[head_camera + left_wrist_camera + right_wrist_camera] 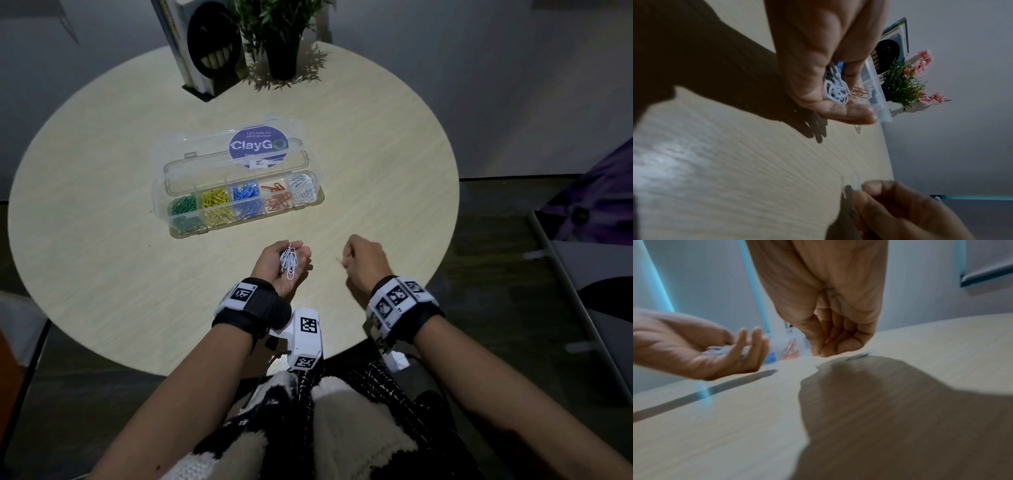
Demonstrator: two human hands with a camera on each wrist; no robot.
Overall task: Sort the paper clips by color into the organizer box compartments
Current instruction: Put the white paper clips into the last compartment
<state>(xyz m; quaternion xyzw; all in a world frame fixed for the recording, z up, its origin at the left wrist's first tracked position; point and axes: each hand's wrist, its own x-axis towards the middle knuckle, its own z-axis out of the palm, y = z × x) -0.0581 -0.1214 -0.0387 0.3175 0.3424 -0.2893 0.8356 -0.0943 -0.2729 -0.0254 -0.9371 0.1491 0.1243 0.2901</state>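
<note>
Near the front edge of the desk (pixel 102 205), the left hand (pixel 281 267) lies palm up, its grip cupped loosely around a small heap of white paper clips (pixel 289 260). That cup probably serves as a carrying tray, so several clips can go to the box in one trip. Its fingers are half curled and point away from the body; the wrist hovers above the desk.

Just beside it, the right hand (pixel 363 260) is turned knuckles up, with the fingers curled and the thumb meeting the fingertips. A pale blurred sliver shows at its grip; I cannot tell whether it is a clip being pinched.

Farther out stands the organizer box (pixel 239 202), lid open, holding green, yellow, blue, red and white clips in separate compartments. White sits at the right end, presumably where this handful belongs.
</note>
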